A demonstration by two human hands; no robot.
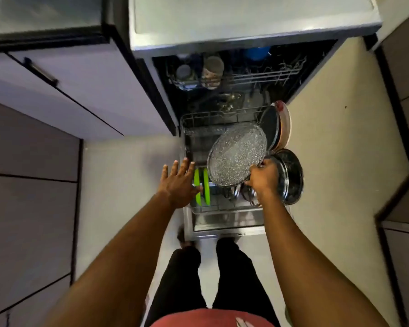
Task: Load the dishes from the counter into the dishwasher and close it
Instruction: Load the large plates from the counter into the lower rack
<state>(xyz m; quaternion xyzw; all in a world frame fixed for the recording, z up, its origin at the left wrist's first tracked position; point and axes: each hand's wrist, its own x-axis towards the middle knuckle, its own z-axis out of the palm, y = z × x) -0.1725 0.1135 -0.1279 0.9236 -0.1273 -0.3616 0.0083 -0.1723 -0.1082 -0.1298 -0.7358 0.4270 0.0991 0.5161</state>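
Speckled grey plate (236, 155), green plates (206, 186)

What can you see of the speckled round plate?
The speckled plate is round, grey with pale flecks and a thin raised rim; material unclear, perhaps textured glass. It is tilted above the lower rack. The right hand grips its near right edge; the left hand hovers open, apart from it.

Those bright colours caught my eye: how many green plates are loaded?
2. One green plate stands upright at the lower rack's near left, beside the left hand; the second green plate stands just right of it. More could hide behind the speckled plate.
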